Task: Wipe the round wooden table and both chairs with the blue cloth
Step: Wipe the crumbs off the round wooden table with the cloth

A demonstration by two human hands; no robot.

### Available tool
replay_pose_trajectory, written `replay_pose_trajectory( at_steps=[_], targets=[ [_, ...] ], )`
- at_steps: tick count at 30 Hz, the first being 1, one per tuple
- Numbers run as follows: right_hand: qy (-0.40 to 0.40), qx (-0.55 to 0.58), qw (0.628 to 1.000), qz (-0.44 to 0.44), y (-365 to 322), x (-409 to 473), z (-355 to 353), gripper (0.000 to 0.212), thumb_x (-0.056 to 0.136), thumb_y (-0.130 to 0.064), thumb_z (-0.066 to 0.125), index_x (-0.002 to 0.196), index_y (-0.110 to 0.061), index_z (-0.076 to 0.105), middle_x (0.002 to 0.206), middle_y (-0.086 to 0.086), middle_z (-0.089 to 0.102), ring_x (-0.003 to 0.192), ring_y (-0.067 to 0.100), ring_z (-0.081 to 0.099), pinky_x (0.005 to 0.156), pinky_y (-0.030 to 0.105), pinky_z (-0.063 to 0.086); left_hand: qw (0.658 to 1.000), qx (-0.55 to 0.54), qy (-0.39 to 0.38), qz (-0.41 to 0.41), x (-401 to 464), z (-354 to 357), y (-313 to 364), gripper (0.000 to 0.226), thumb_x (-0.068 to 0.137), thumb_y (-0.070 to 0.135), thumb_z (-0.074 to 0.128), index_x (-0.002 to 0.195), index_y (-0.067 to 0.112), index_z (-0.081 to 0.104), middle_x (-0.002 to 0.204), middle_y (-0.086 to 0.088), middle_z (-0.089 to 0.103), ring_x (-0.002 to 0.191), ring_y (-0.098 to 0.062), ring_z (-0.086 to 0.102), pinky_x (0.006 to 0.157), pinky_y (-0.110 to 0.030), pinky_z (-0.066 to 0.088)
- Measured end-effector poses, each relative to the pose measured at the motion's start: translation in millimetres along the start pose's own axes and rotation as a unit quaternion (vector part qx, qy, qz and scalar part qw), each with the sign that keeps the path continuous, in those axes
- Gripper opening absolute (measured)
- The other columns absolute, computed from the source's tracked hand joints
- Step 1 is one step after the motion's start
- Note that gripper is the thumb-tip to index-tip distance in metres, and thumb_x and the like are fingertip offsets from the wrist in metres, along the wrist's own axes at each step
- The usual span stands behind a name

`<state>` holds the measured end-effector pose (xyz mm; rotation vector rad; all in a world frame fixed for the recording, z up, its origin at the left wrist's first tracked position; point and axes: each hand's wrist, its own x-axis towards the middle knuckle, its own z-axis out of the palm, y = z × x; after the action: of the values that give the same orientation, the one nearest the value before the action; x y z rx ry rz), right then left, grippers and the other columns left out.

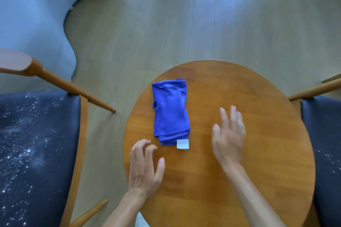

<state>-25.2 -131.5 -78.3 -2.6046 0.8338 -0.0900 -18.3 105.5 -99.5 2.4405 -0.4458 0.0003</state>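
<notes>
The blue cloth lies folded on the round wooden counter, toward its left side, with its white tag pointing at me. My left hand hovers just beside the cloth's near end, fingers loosely curled and gripping nothing. My right hand is to the right of the cloth, fingers spread and blurred, also holding nothing. White specks dust the dark seat of the left chair; the right chair stands against the counter's other side.
</notes>
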Motion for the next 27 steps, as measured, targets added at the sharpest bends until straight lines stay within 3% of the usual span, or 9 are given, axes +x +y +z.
replay_pose_trajectory(
  at_steps=[3,5,8,10,15,18,23,27],
  targets=[
    [-0.047,-0.093,0.994,0.045,49.2,-31.1,3.8,0.068,0.091,-0.045,0.016,0.149,-0.014,0.032,0.159,0.01,0.016,0.147,0.03,0.012,0.118,0.052,0.012,0.999,0.026,0.015,0.014,64.9,10.6,20.9,0.051,0.08,0.041,0.053,0.125,0.016,0.046,0.143,-0.016,0.035,0.137,-0.036,0.029,0.112,-0.054,0.028],
    [-0.042,-0.111,0.992,0.03,55.2,-33.8,15.0,0.065,0.092,-0.043,0.019,0.149,-0.015,0.032,0.159,0.011,0.018,0.147,0.03,0.014,0.118,0.053,0.013,0.997,0.078,-0.022,0.014,113.9,26.3,37.6,0.069,0.08,0.05,0.054,0.142,0.024,0.039,0.155,-0.018,0.02,0.145,-0.039,0.012,0.115,-0.055,0.01],
    [-0.005,-0.111,0.993,0.024,60.3,-28.8,20.9,0.06,0.092,-0.04,0.028,0.146,-0.014,0.037,0.157,0.013,0.025,0.145,0.032,0.02,0.116,0.054,0.016,0.982,0.153,-0.095,-0.048,154.8,55.4,51.4,0.075,0.082,0.06,0.053,0.148,0.034,0.028,0.161,-0.008,0.005,0.147,-0.032,-0.002,0.116,-0.056,0.0],
    [0.008,-0.112,0.994,0.016,63.1,-28.7,22.2,0.059,0.092,-0.038,0.031,0.145,-0.013,0.04,0.156,0.014,0.028,0.144,0.033,0.022,0.115,0.055,0.017,0.981,0.163,-0.098,-0.032,152.1,68.4,59.8,0.069,0.082,0.056,0.054,0.145,0.032,0.038,0.16,-0.009,0.013,0.147,-0.032,0.006,0.117,-0.056,0.004],
    [0.026,-0.107,0.994,0.013,64.6,-28.2,23.3,0.058,0.092,-0.037,0.03,0.143,-0.012,0.043,0.154,0.014,0.031,0.143,0.033,0.026,0.113,0.055,0.02,0.969,0.147,-0.145,0.134,112.8,96.0,108.0,0.055,0.076,0.044,0.059,0.128,0.027,0.057,0.15,-0.013,0.037,0.14,-0.037,0.029,0.111,-0.059,0.025],
    [0.034,-0.102,0.994,0.011,66.2,-27.7,24.3,0.059,0.091,-0.037,0.03,0.143,-0.013,0.044,0.154,0.014,0.031,0.143,0.033,0.026,0.113,0.055,0.02,0.965,0.133,-0.143,0.173,125.9,81.2,90.3,0.053,0.071,0.033,0.067,0.123,0.024,0.063,0.144,-0.012,0.047,0.134,-0.038,0.04,0.106,-0.059,0.033],
    [0.03,-0.094,0.995,0.015,64.4,-28.3,24.9,0.06,0.092,-0.04,0.028,0.144,-0.014,0.041,0.155,0.013,0.028,0.144,0.033,0.022,0.115,0.055,0.017,0.993,0.117,-0.022,0.015,144.7,-0.7,-17.3,0.047,0.067,0.009,0.073,0.113,0.008,0.069,0.133,-0.02,0.054,0.12,-0.043,0.052,0.098,-0.053,0.044],
    [0.031,-0.091,0.995,0.018,62.8,-29.1,24.6,0.06,0.091,-0.04,0.027,0.144,-0.014,0.041,0.156,0.013,0.027,0.144,0.033,0.021,0.115,0.055,0.015,0.984,0.067,0.029,-0.166,109.3,-40.0,-64.9,0.038,0.08,0.004,0.062,0.117,0.014,0.063,0.138,-0.006,0.049,0.123,-0.031,0.046,0.103,-0.035,0.037]
  ],
)
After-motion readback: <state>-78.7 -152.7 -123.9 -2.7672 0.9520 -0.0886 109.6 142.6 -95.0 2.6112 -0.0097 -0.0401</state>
